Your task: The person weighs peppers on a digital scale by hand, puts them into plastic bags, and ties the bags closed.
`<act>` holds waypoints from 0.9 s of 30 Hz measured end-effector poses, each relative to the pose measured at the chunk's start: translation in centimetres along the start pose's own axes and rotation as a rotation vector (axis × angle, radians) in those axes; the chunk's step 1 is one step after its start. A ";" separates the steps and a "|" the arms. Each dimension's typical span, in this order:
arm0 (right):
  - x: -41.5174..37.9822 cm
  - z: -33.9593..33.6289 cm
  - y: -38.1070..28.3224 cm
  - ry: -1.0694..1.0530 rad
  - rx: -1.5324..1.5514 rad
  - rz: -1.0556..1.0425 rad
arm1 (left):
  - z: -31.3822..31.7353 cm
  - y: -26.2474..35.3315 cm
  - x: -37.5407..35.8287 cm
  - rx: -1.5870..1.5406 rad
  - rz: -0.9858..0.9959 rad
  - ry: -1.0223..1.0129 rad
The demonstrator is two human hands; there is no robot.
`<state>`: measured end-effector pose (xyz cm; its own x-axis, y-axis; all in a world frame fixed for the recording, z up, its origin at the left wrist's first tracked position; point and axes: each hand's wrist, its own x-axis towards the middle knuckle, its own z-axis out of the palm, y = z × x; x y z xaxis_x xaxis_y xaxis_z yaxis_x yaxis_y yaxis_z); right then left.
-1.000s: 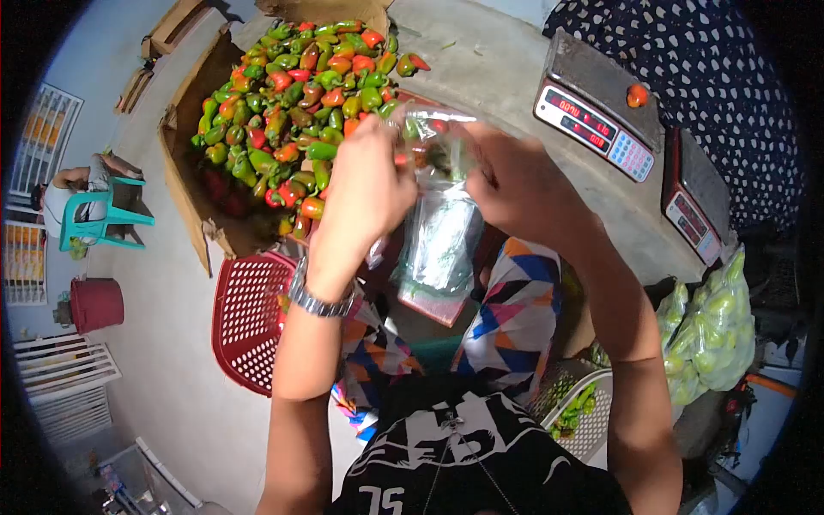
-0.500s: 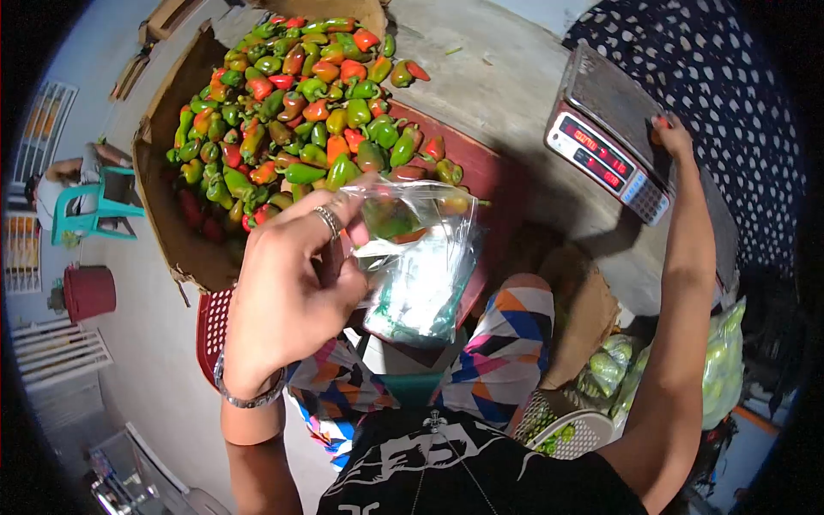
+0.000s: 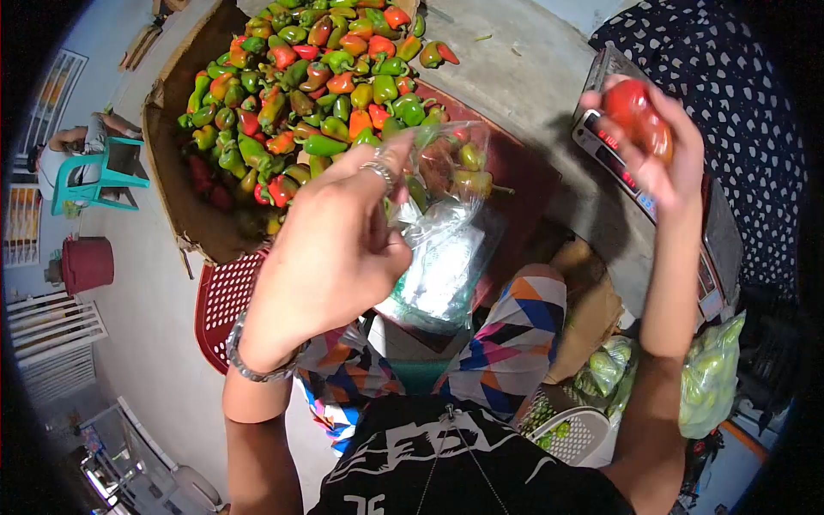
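Note:
My left hand (image 3: pixel 339 249), with a ring and a metal bracelet, pinches the top of a clear plastic bag (image 3: pixel 451 167) at the centre. Beneath the bag lies a shiny stack of plastic (image 3: pixel 438 270). In my right hand (image 3: pixel 674 159) is a large red pepper (image 3: pixel 635 116), held above the weighing scale (image 3: pixel 605 146), whose red digits are partly covered. To the left of the scale, a heap of green, red and orange peppers (image 3: pixel 330 86) fills an open cardboard box (image 3: pixel 172 172) and spreads onto a dark red surface (image 3: pixel 515 193).
A red perforated basket (image 3: pixel 225 305) stands below the box. Lower right are a beige basket (image 3: pixel 584 433) with small green produce and a plastic bag of green produce (image 3: pixel 712 378). At far left, a person (image 3: pixel 77 163) is by a teal chair (image 3: pixel 107 176).
My right hand has lifted off the scale platform with the red pepper and now shows it clearly. My left hand and the clear bag have shifted right in view.

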<state>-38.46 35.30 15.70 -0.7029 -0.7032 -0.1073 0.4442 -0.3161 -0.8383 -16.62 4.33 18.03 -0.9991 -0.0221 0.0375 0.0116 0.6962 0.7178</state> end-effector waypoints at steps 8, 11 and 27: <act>-2.3 15.5 11.6 -0.078 0.357 0.169 | 0.4 -0.6 0.0 0.030 0.101 -0.033; -1.3 15.0 13.9 -0.085 0.379 0.155 | 0.6 -0.2 -1.0 0.090 0.129 -0.039; 3.5 10.9 21.6 -0.233 -1.455 -0.465 | 3.1 -1.4 -0.8 0.177 0.219 -0.007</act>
<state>-25.30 19.08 3.02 -0.4601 -0.8462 0.2689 -0.7861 0.2474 -0.5663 -15.92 5.64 14.85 -0.9739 0.1469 0.1731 0.2200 0.7986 0.5602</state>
